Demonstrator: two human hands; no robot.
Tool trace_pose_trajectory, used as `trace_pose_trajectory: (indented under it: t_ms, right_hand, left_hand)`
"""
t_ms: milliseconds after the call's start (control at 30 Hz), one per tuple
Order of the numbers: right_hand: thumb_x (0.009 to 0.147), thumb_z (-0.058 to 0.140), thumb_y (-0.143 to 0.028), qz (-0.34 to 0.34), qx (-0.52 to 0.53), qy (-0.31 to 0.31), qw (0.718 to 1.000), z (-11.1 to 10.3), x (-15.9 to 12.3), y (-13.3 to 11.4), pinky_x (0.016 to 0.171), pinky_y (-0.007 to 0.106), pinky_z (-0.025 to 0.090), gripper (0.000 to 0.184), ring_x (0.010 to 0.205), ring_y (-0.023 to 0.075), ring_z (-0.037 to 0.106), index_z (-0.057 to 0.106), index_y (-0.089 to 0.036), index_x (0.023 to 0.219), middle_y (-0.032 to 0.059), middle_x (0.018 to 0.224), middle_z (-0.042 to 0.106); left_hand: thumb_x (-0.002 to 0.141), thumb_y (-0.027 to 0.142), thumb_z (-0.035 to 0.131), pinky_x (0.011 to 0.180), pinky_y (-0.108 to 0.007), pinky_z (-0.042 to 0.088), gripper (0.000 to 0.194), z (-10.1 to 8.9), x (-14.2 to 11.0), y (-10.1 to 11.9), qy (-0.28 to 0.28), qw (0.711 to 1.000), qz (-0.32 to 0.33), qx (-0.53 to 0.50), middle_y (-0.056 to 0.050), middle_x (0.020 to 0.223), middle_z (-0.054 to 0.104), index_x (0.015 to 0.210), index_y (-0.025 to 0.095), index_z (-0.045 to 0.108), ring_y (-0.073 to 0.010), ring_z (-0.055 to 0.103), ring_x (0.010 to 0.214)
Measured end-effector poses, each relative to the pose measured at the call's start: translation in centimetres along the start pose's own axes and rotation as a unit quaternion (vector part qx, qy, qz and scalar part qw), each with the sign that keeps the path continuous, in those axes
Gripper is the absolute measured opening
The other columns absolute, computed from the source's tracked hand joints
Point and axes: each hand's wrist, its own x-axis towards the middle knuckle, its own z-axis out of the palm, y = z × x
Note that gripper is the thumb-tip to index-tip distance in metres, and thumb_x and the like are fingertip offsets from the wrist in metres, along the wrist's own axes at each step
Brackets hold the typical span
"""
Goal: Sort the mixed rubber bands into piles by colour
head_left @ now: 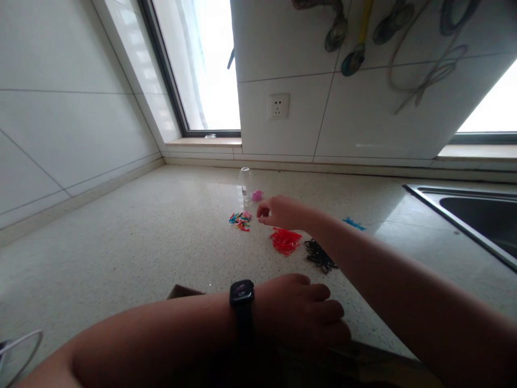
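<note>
Thumb and fingers of my right hand (278,212) are curled into a pinch over the counter; whatever sits between them, if anything, is too small to make out. Just left of its fingertips lies a mixed-colour pile of small elastic bands (240,221). Below it is a heap of red bands (286,241). Black bands (319,255) are partly covered by my right forearm, and blue ones (354,223) lie beyond it. My left hand (302,307), with a dark watch on the wrist, rests closed near the counter's front edge, nothing showing in it.
Behind the mixed pile stands a clear container (244,184), with a small pink object (257,195) beside it. A metal sink (428,198) is set into the counter (121,242) at the right. A tiled wall with a socket (279,106) closes off the back.
</note>
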Motion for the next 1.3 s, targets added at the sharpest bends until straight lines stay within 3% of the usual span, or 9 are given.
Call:
trace_pose_trajectory:
  t_ms: [233, 367, 533, 733, 933, 1100, 1300]
  right_hand:
    - [0.086, 0.06, -0.04, 0.006, -0.099, -0.024, 0.995, 3.2, 2.3, -2.1, 0.062, 0.028, 0.037, 0.028, 0.077, 0.0217, 0.064, 0.075, -0.018, 0.095, 0.0112, 0.089, 0.073]
    - [0.088, 0.058, -0.037, -0.004, -0.119, -0.017, 0.993, 3.5, 2.5, -2.2, 0.068, 0.031, 0.039, 0.028, 0.081, 0.0254, 0.065, 0.076, -0.017, 0.095, 0.0134, 0.091, 0.073]
    - [0.089, 0.058, -0.037, -0.003, -0.107, -0.007, 0.994, 3.5, 2.0, -1.8, 0.067, 0.03, 0.037, 0.026, 0.076, 0.0229, 0.063, 0.076, -0.019, 0.095, 0.0104, 0.088, 0.073]
    - [0.085, 0.063, -0.029, -0.015, -0.036, 0.027, 0.999, 2.3, -0.3, -1.7, 0.062, 0.027, 0.032, 0.016, 0.068, 0.0151, 0.057, 0.075, -0.021, 0.092, 0.005, 0.081, 0.071]
    - [0.085, 0.065, -0.028, 0.022, 0.096, 0.061, 0.993, -0.5, -5.4, -0.8, 0.06, 0.025, 0.032, 0.014, 0.061, 0.0105, 0.052, 0.074, -0.017, 0.085, 0.0012, 0.07, 0.066]
    - [0.084, 0.067, -0.034, 0.088, 0.24, 0.101, 0.962, -1.1, -10.5, 1.3, 0.053, 0.024, 0.033, 0.019, 0.056, 0.0093, 0.046, 0.07, -0.016, 0.081, -0.0011, 0.061, 0.057]
    - [0.08, 0.07, -0.042, 0.142, 0.433, 0.238, 0.858, -0.7, -14.5, 3.2, 0.048, 0.024, 0.033, 0.026, 0.053, 0.0078, 0.043, 0.065, -0.017, 0.076, -0.0015, 0.063, 0.056]
  left_hand:
    - [0.1, 0.032, 0.048, 0.056, -0.031, 0.037, 0.02, 0.2, -0.1, 0.0, 0.001, 1.0, 0.002, -0.018, -0.006, 0.091, 0.059, 0.101, 0.019, 0.064, -0.0177, 0.053, 0.08]
    - [0.101, 0.028, 0.043, 0.053, -0.031, 0.035, 0.023, 0.2, 0.0, 0.0, 0.024, 0.999, -0.005, -0.031, -0.005, 0.089, 0.059, 0.097, 0.018, 0.064, -0.0178, 0.053, 0.08]
    - [0.101, 0.027, 0.042, 0.055, -0.033, 0.037, 0.024, 0.2, 0.0, 0.0, 0.03, 0.999, -0.004, -0.033, -0.005, 0.086, 0.059, 0.096, 0.018, 0.063, -0.0177, 0.051, 0.078]
    - [0.101, 0.028, 0.043, 0.056, -0.033, 0.038, 0.022, 0.0, 0.0, 0.1, 0.015, 1.0, -0.003, -0.021, -0.005, 0.087, 0.058, 0.099, 0.018, 0.062, -0.018, 0.052, 0.078]
    - [0.101, 0.031, 0.043, 0.055, -0.032, 0.038, 0.023, -0.3, 0.1, 0.1, 0.001, 1.0, -0.004, -0.008, -0.004, 0.087, 0.058, 0.097, 0.018, 0.061, -0.0174, 0.052, 0.076]
    - [0.101, 0.032, 0.043, 0.055, -0.032, 0.038, 0.021, -0.6, 0.3, 0.1, -0.01, 1.0, -0.01, -0.008, -0.004, 0.087, 0.059, 0.098, 0.018, 0.059, -0.0175, 0.052, 0.075]
    - [0.097, 0.032, 0.05, 0.055, -0.033, 0.038, 0.014, -0.7, 0.7, 0.3, -0.027, 0.999, -0.019, -0.008, -0.003, 0.085, 0.058, 0.096, 0.019, 0.056, -0.0181, 0.052, 0.073]
